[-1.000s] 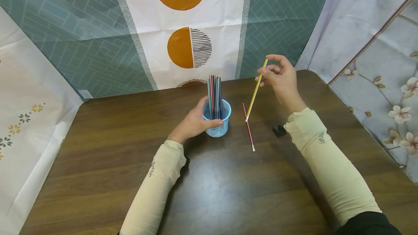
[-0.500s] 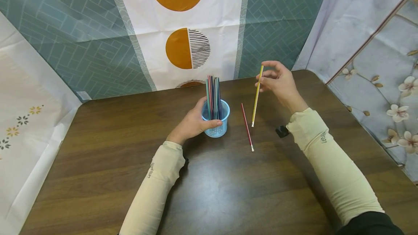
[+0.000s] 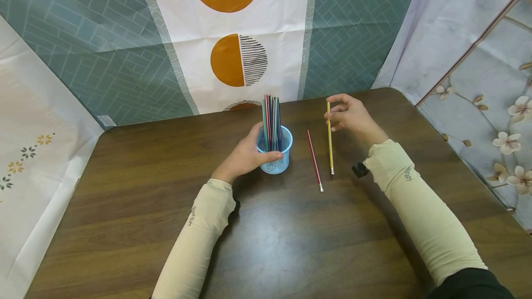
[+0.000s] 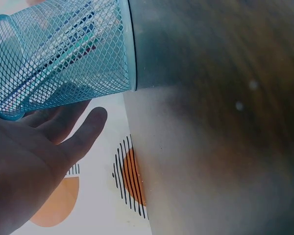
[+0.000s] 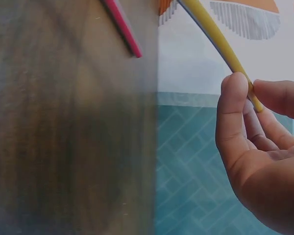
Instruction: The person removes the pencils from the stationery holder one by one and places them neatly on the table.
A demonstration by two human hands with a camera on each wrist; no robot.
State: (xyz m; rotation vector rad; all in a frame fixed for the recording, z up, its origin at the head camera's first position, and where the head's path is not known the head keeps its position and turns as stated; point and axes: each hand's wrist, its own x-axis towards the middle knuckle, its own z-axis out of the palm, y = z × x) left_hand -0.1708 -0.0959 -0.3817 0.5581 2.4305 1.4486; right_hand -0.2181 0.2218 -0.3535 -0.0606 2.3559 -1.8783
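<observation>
My left hand [image 3: 245, 155] holds a light blue mesh pencil cup [image 3: 275, 168], its thumb across the front and the other fingers mostly hidden behind. Several dark, red and green pencils [image 3: 272, 123] stand upright in the cup. In the left wrist view the mesh wall [image 4: 88, 63] rises beside the thumb and palm [image 4: 29, 166]. Between thumb and fingertips my right hand [image 3: 352, 116] pinches a yellow pencil [image 3: 330, 149] by its far end, the white eraser end pointing toward me. Left of it, a red pencil [image 3: 314, 160] lies on the table, roughly parallel to the yellow one.
The brown wooden table [image 3: 145, 225] spreads around both forearms. A patterned curtain [image 3: 282, 68] hangs behind its far edge, with floral sheets [image 3: 469, 105] at the sides. A small black object [image 3: 359, 170] sits at the right sleeve's cuff.
My right hand has moved the yellow pencil from across the red one to its right, and lowered it toward the table. My left hand stays on the cup.
</observation>
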